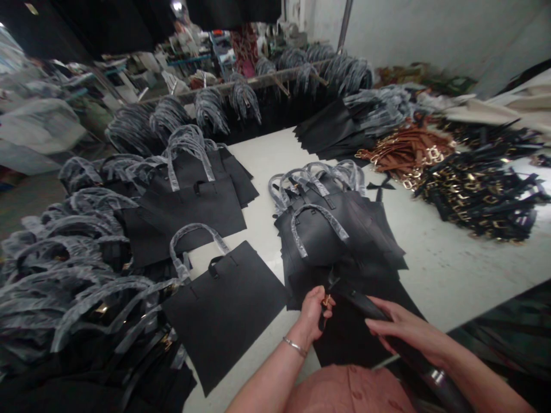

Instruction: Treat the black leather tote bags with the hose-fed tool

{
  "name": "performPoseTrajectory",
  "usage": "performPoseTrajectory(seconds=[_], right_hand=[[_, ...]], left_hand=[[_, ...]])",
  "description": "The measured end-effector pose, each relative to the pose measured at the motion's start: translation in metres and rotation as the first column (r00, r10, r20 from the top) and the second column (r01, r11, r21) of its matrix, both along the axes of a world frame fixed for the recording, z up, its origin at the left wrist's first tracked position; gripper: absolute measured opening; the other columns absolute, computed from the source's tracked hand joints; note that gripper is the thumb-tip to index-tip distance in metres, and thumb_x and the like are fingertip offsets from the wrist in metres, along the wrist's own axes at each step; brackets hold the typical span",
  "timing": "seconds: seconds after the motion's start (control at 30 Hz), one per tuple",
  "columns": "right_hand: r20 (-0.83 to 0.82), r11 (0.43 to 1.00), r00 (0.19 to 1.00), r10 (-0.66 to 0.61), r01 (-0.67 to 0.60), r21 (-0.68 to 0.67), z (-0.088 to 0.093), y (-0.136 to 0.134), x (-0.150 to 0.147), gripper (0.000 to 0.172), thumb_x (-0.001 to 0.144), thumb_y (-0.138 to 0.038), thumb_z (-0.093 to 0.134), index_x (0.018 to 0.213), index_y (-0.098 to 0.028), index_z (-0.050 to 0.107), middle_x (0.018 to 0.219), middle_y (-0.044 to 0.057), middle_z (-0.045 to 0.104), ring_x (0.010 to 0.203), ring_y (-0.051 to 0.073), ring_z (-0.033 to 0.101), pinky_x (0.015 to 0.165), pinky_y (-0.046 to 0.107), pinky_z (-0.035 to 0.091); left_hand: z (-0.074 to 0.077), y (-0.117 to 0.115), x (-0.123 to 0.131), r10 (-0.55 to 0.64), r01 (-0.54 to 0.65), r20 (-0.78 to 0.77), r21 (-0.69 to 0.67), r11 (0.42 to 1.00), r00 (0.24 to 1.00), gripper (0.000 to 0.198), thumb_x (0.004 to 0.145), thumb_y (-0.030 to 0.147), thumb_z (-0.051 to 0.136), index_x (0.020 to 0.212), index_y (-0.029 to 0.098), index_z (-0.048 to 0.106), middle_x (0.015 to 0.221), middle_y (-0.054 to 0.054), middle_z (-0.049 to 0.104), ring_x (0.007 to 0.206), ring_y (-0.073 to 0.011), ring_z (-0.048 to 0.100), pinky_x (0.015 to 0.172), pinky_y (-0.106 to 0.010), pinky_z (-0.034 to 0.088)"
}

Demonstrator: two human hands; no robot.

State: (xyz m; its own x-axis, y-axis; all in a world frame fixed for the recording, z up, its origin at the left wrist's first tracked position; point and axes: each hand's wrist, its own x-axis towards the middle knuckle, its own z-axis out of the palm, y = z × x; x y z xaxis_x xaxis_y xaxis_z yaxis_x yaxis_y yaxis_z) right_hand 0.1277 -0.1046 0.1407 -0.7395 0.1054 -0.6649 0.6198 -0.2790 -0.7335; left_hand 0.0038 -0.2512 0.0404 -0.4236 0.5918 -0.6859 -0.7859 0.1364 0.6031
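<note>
My left hand (pixel 316 312), with a bangle at the wrist, is closed on a small black strap with gold hardware (pixel 326 300). My right hand (pixel 400 324) is wrapped round a long black tool (pixel 374 308), whose narrow front end points at the strap. Both hands are over a black panel (pixel 344 338) at the table's near edge. Just beyond them lies a stack of black bag panels (pixel 336 229) with plastic-wrapped handles. To the left, a single black panel (pixel 228 312) with a wrapped handle lies flat.
More black panels with wrapped handles (pixel 90 258) pile up along the left. Brown straps (pixel 413 146) and black straps with gold buckles (pixel 477 195) lie on the white table (pixel 434 252) at right. Handle bundles (pixel 210 109) hang on a rail behind.
</note>
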Motion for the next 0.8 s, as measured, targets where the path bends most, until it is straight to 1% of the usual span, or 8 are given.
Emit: performPoseTrajectory(seconds=[0.13,0.23,0.33,0.4,0.43,0.67,0.73,0.8], right_hand=[[-0.045,0.989,0.993,-0.113,0.117,0.090,0.002,-0.002,-0.007,0.075,0.078,-0.045,0.073,0.141,-0.016,0.044,0.072,-0.003,0.059,0.046,0.009,0.051,0.042,0.020,0.041],[-0.007,0.968,0.981,-0.192,0.190,0.165,0.003,0.006,-0.001,0.081,0.076,-0.047,0.074,0.143,-0.016,0.041,0.066,-0.004,0.058,0.045,0.011,0.051,0.042,0.021,0.040],[0.064,0.944,0.962,-0.267,0.247,0.218,0.001,0.015,0.021,0.086,0.075,-0.048,0.073,0.145,-0.014,0.036,0.058,-0.006,0.054,0.045,0.012,0.051,0.042,0.021,0.039],[0.074,0.919,0.942,-0.328,0.300,0.257,-0.005,0.017,0.041,0.089,0.075,-0.049,0.072,0.146,-0.012,0.034,0.056,-0.007,0.053,0.044,0.012,0.049,0.042,0.021,0.038],[0.068,0.903,0.929,-0.363,0.332,0.274,-0.008,0.017,0.050,0.090,0.074,-0.049,0.072,0.146,-0.010,0.033,0.056,-0.007,0.052,0.043,0.012,0.049,0.041,0.021,0.037],[0.103,0.764,0.790,-0.604,0.537,0.358,-0.030,0.016,0.114,0.088,0.076,-0.054,0.071,0.145,-0.011,0.035,0.050,-0.006,0.055,0.043,0.016,0.052,0.043,0.026,0.039],[0.070,0.687,0.726,-0.684,0.608,0.398,-0.028,0.020,0.132,0.090,0.074,-0.053,0.073,0.147,-0.016,0.033,0.053,-0.005,0.058,0.046,0.018,0.055,0.045,0.028,0.043],[0.018,0.590,0.658,-0.753,0.663,0.461,-0.022,0.028,0.149,0.093,0.074,-0.054,0.073,0.149,-0.020,0.029,0.057,-0.003,0.059,0.049,0.021,0.058,0.046,0.031,0.047]], left_hand=[[0.004,-0.002,-0.010,-0.099,0.086,-0.177,-0.082,0.993,0.979,0.031,0.086,0.046,0.054,0.078,0.015,0.056,0.067,-0.005,0.056,0.055,-0.0129,0.047,0.048,-0.023,0.034],[0.012,0.000,-0.032,-0.105,0.048,-0.406,-0.147,0.988,0.908,0.014,0.083,0.028,0.059,0.093,0.018,0.062,0.097,-0.009,0.061,0.091,-0.0218,0.057,0.077,-0.033,0.046],[0.017,0.020,-0.051,-0.220,0.051,-0.760,-0.239,0.970,0.611,0.031,0.083,0.016,0.055,0.114,0.020,0.059,0.121,-0.011,0.054,0.117,-0.0253,0.048,0.101,-0.039,0.038],[0.016,0.044,-0.054,-0.330,0.132,-0.852,-0.303,0.944,0.407,0.032,0.084,0.014,0.051,0.116,0.016,0.058,0.118,-0.014,0.056,0.115,-0.0258,0.052,0.102,-0.039,0.037],[0.013,0.057,-0.054,-0.364,0.176,-0.855,-0.320,0.931,0.370,0.032,0.084,0.012,0.051,0.115,0.014,0.058,0.116,-0.015,0.056,0.113,-0.0257,0.054,0.101,-0.038,0.038],[-0.004,0.111,-0.044,-0.399,0.248,-0.839,-0.325,0.913,0.369,0.022,0.077,0.018,0.065,0.098,0.012,0.064,0.100,-0.014,0.063,0.096,-0.0265,0.060,0.092,-0.038,0.042],[0.006,0.112,-0.045,-0.374,0.252,-0.849,-0.295,0.922,0.373,0.013,0.081,0.028,0.063,0.087,0.016,0.064,0.088,-0.007,0.062,0.085,-0.0217,0.059,0.084,-0.033,0.043],[0.027,0.110,-0.046,-0.310,0.253,-0.874,-0.225,0.941,0.375,0.026,0.086,0.042,0.058,0.075,0.019,0.058,0.078,-0.002,0.056,0.075,-0.0170,0.054,0.075,-0.028,0.042]])
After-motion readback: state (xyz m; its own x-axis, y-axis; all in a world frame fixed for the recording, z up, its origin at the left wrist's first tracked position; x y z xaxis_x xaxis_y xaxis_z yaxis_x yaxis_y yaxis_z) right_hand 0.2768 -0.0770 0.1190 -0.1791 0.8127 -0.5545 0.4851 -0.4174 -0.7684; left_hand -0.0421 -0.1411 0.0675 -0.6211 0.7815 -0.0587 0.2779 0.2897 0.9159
